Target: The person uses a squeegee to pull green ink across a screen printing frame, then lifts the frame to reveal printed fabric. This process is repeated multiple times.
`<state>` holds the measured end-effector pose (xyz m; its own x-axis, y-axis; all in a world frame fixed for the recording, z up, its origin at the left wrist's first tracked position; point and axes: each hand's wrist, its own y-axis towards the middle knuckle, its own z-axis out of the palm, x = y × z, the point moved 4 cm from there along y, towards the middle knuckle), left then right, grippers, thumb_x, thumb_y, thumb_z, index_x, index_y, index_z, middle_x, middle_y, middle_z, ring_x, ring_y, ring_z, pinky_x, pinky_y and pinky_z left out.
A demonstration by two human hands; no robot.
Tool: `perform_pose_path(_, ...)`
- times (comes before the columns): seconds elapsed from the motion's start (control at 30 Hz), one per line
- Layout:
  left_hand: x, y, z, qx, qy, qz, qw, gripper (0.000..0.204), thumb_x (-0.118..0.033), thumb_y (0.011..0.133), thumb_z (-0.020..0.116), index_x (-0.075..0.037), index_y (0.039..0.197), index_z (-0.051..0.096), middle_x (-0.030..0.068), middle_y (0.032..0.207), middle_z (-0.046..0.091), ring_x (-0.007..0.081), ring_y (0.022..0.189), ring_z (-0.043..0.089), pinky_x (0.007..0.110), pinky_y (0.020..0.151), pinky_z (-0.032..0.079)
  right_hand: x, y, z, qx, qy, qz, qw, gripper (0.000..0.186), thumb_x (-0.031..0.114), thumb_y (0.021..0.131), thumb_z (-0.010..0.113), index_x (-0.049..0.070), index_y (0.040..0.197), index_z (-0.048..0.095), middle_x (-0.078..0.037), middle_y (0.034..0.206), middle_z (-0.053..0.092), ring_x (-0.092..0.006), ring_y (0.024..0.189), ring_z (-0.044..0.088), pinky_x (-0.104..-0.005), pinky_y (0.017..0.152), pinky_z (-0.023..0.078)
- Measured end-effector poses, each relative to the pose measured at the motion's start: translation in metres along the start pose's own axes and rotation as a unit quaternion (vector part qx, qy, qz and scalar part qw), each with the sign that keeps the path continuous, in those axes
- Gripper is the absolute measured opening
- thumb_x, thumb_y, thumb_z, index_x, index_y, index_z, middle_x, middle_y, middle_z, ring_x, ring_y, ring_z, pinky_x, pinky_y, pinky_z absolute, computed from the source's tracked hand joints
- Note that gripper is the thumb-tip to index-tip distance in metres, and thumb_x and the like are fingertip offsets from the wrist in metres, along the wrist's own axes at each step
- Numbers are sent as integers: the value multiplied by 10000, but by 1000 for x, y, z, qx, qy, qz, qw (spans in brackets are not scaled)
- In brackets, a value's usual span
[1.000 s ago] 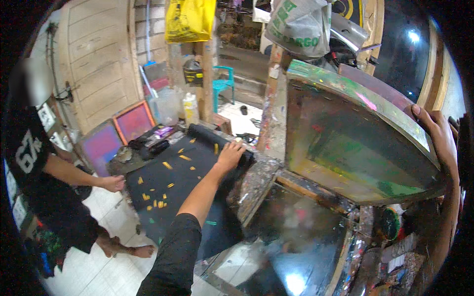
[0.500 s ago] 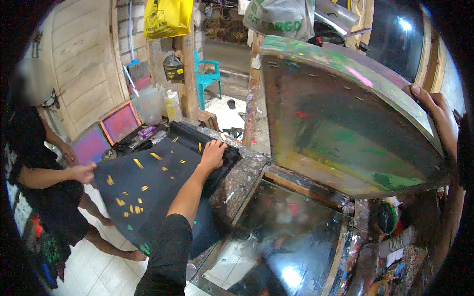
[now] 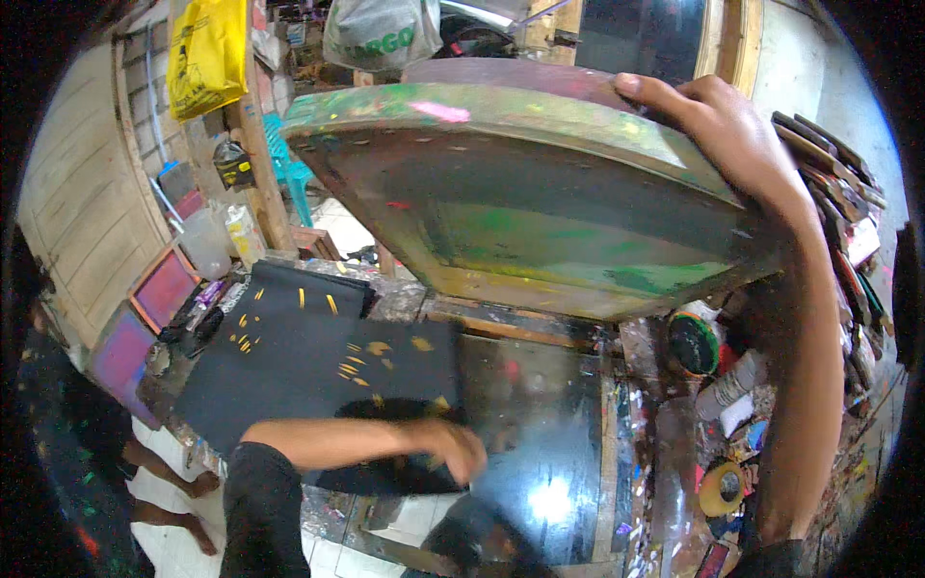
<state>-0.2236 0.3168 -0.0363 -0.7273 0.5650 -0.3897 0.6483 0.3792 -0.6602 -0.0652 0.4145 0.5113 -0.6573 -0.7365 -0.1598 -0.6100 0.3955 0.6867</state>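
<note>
My right hand [image 3: 718,120] grips the top edge of a paint-stained screen printing frame [image 3: 549,116], which is tilted up over the work surface. Its mesh [image 3: 540,241] carries green and yellow smears. Lower down, my left hand [image 3: 458,453] is smeared by motion at the right edge of a black sheet [image 3: 414,347] with small yellow marks; its fingers cannot be made out. That sheet lies partly over a dark glass plate [image 3: 530,433] and partly over more marked black sheets [image 3: 279,337] to the left.
At the left edge stands a person in dark clothes [image 3: 67,424]. Small purple-meshed frames [image 3: 164,289] lean beyond the sheets. To the right are a tape roll [image 3: 721,486], a green-rimmed tub [image 3: 696,342] and stacked squeegee-like boards [image 3: 838,183]. Bags [image 3: 207,58] hang at the back.
My left hand has moved right and nearer, from the stack to the glass. A black sheet now covers part of the glass. The other person's hands have left the sheet; the view has turned right.
</note>
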Motion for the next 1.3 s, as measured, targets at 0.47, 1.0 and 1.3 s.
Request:
perform_pose_path(0.47, -60, 47, -149, -629, 49, -75, 773, 609, -161, 801, 682, -179, 1406, 621, 169, 1507, 505, 378, 1481, 370, 732, 1159, 253, 4, -29, -10, 82, 11, 94, 992, 923, 840, 869, 500, -21, 1041, 785, -293, 1084, 741, -444, 1080, 713, -507, 966, 548)
perform_pose_path(1.0, 50, -81, 3, -439, -463, -68, 767, 544, -66, 876, 686, -15, 1404, 564, 141, 1288, 660, 247, 1151, 637, 378, 1026, 497, 16, -45, -21, 66, 7, 116, 991, 901, 841, 854, 536, -21, 899, 795, -279, 973, 757, -430, 973, 745, -507, 893, 578)
perform_pose_path(1.3, -45, -144, 160, -662, -552, -209, 461, 762, 151, 886, 612, -124, 1582, 468, 107, 1490, 590, 235, 1322, 584, 338, 1110, 462, 14, -41, -17, 43, 5, 110, 993, 916, 841, 853, 534, -36, 911, 790, -295, 972, 749, -431, 976, 741, -504, 903, 576)
